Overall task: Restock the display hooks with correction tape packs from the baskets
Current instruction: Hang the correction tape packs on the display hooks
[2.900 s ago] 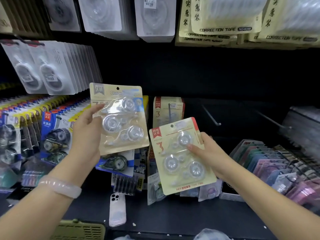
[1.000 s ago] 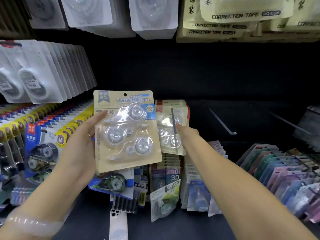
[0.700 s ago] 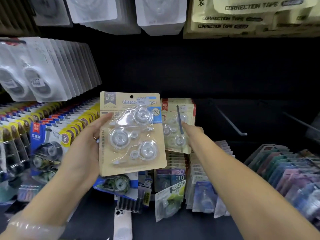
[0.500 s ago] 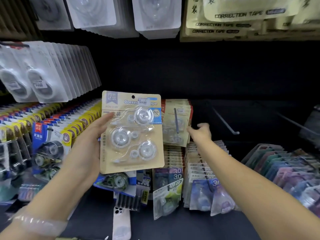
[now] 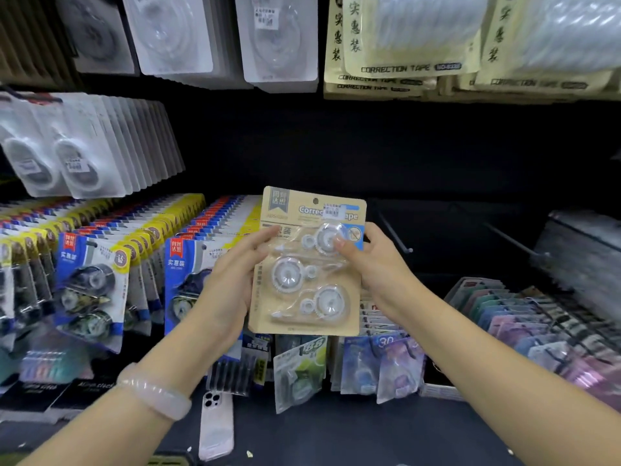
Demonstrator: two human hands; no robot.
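A tan correction tape pack [image 5: 311, 264] with three clear dispensers and a hang hole at its top is held upright in front of the display. My left hand [image 5: 232, 277] grips its left edge, thumb on the front. My right hand [image 5: 376, 264] holds its right edge, fingertips on the top dispenser. The pack covers the hook where the red-labelled pack went. Two bare metal hooks [image 5: 395, 235] [image 5: 517, 238] stick out to the right of it.
Blue and yellow tape packs [image 5: 90, 280] fill the hooks on the left; white blister packs [image 5: 84, 156] and cream packs [image 5: 413, 45] hang above. Pastel packs [image 5: 537, 327] lie at the right. A white phone [image 5: 216, 425] rests on the dark shelf below.
My right hand left the red-labelled pack on its hook and came back to the tan pack. That pack has shifted right, and both hands hold it now.
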